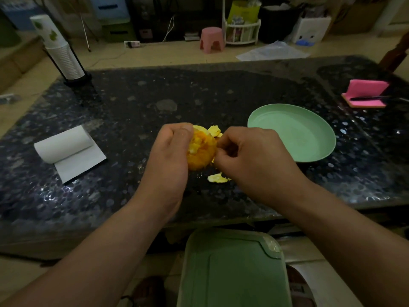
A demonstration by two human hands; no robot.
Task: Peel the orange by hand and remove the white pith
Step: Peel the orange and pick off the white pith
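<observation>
Left hand point(170, 156) wrapping the orange point(202, 151) from the left, holding it above the table point(132, 107) centre. Right hand point(254, 156) curling its fingertips in, pinching at the orange's right side. Orange looking round, can't tell the long axis; torn patch facing up toward the camera. Green plate point(309, 134) sitting just right of the hands, peel pieces point(218, 178) lying on the table beside it, not in it. Cup stack point(64, 54) standing in its holder, far left.

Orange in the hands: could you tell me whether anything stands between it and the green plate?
Only the right hand, picking at the orange, lies between it and the plate; a peel scrap shows just left of its rim.
</observation>
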